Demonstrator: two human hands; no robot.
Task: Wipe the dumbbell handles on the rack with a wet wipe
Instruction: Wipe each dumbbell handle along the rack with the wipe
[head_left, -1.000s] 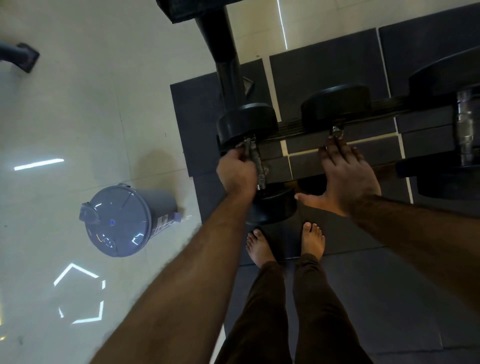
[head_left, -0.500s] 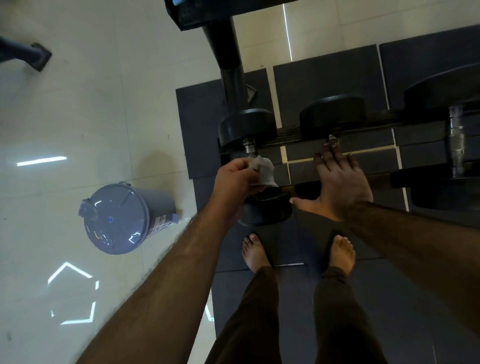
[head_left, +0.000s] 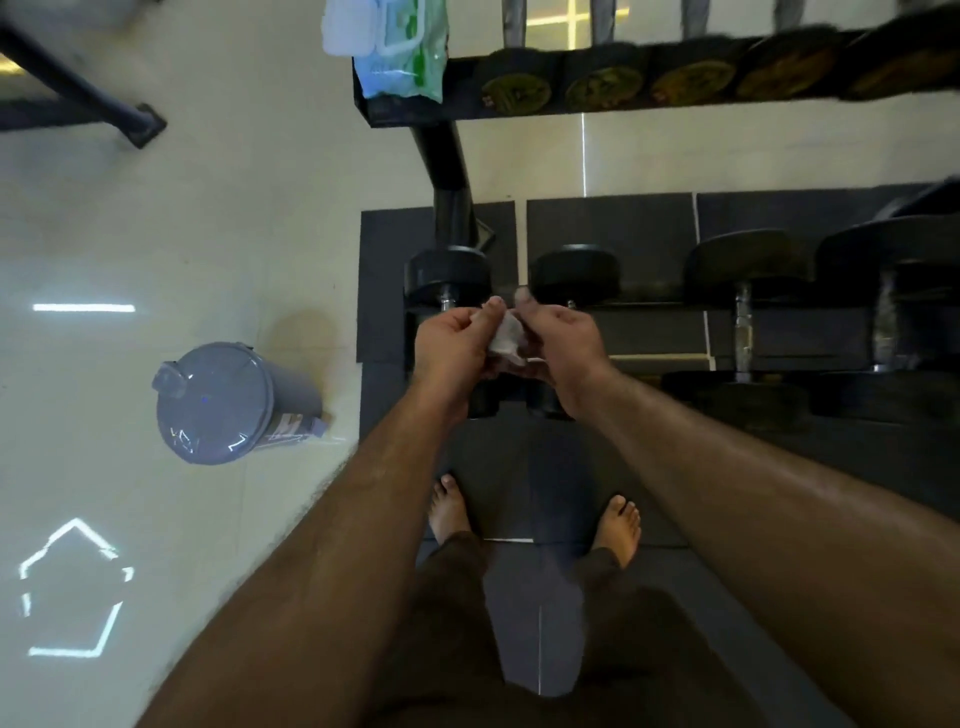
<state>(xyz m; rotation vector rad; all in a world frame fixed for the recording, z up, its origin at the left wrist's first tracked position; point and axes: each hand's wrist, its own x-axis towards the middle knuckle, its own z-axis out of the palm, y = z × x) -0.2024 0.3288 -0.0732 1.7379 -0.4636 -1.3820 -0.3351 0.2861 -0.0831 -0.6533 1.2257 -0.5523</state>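
Head view: dark mats (head_left: 608, 234) meet pale tiles (head_left: 182, 234).

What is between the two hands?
A crumpled white wipe sits between the left hand and right hand; both hands pinch it, in front of the dumbbells, seen in the head view.

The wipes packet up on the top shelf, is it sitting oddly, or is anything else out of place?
Slightly: the wipes packet overhangs the left end of the top shelf, lid flap open. Otherwise nothing stands out; both hands hold the wet wipe and the dumbbells sit in a row.
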